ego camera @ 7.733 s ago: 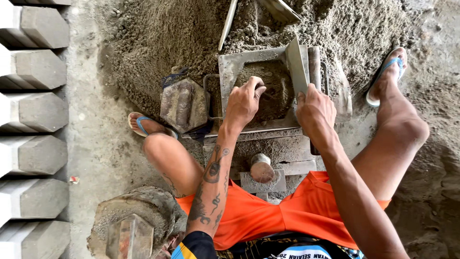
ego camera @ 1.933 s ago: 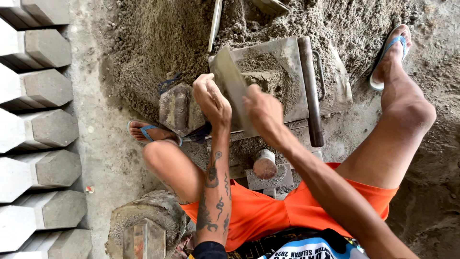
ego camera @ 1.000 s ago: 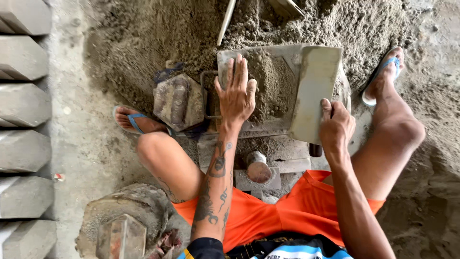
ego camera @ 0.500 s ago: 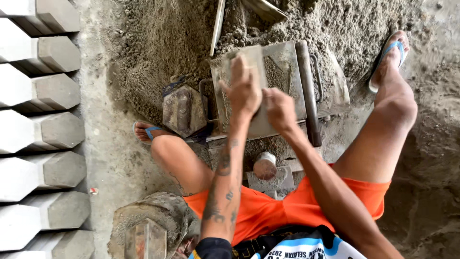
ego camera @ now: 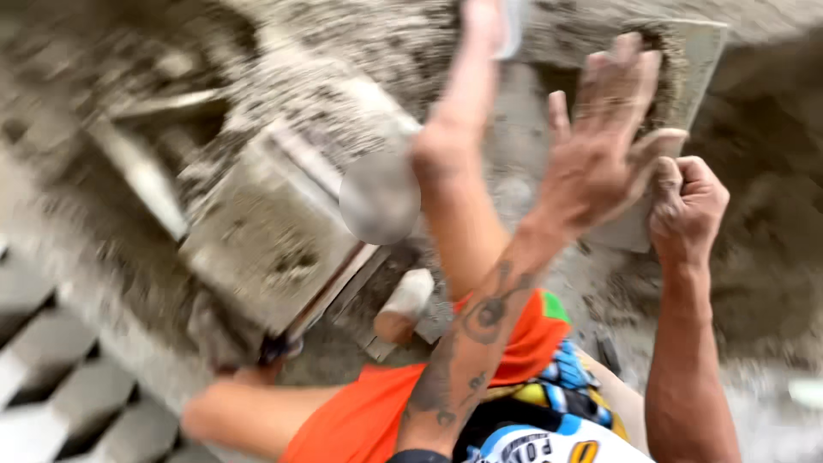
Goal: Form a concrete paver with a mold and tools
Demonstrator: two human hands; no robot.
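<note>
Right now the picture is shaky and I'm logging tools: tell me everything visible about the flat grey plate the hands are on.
The flat grey rectangular plate looks like metal or board, coated with damp grey sandy mix. It sits tilted at upper right above a heap of the same mix. The open left hand lies spread across its face; the right hand, closed in a fist, grips its lower edge. Motion blur hides finer detail.

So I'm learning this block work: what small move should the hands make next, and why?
Probably bring the plate down flat. The right hand grips its lower corner in a fist, while the open left hand lies spread against its face, so it is held up and steadied. The view is blurred, so where it should land is unclear.
</note>
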